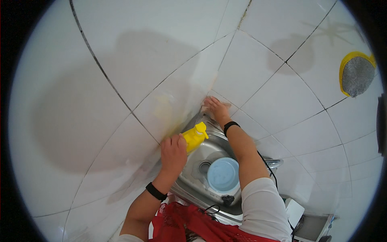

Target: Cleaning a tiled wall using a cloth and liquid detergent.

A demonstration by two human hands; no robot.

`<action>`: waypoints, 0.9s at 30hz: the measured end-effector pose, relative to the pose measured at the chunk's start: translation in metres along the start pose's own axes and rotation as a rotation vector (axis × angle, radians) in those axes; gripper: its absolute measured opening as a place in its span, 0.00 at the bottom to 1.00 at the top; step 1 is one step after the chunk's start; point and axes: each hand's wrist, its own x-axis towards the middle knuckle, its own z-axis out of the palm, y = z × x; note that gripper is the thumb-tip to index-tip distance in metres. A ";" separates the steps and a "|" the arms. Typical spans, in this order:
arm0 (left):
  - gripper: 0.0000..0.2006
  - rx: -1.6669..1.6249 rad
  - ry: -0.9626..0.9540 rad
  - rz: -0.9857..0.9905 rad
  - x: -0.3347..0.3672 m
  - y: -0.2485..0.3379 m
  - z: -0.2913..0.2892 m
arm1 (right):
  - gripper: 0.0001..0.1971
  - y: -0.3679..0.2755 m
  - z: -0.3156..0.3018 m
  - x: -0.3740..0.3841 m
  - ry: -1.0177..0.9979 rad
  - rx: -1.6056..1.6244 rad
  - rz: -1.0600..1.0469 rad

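Observation:
My left hand (173,151) is closed around a yellow plastic bottle (193,140) with a yellow nozzle top, held tilted over the left side of the steel sink (188,172). At the far corner, where two tiled walls meet behind the sink, my right hand (217,109) presses a pale pinkish cloth (228,106) against the tiles. Parts of this cloth show on both sides of the fingers; the rest is hidden beneath them. A light blue round basin (209,182) stands in the sink, beside the drain (204,166).
A dark scourer (227,200) lies at the sink's near side. The metal faucet (275,163) is right of my right forearm, with a black cable (269,168) near it. A grey scrubbing pad with yellow edging (357,76) hangs on the right wall. A white box (294,211) sits lower right.

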 end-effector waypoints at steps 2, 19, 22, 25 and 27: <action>0.21 0.005 -0.005 -0.011 -0.001 0.000 -0.001 | 0.26 -0.006 0.000 0.000 0.030 0.105 0.017; 0.11 0.015 0.098 0.057 0.007 -0.003 0.003 | 0.21 0.114 0.013 -0.155 0.053 0.067 0.008; 0.10 0.003 0.073 0.020 0.000 -0.003 0.005 | 0.21 0.149 -0.019 -0.179 0.091 0.153 0.121; 0.11 -0.004 0.083 0.040 -0.003 -0.001 0.005 | 0.22 0.187 -0.050 -0.206 0.168 0.247 0.325; 0.10 -0.016 0.073 0.042 -0.005 0.001 0.003 | 0.22 0.200 -0.069 -0.225 0.221 0.276 0.461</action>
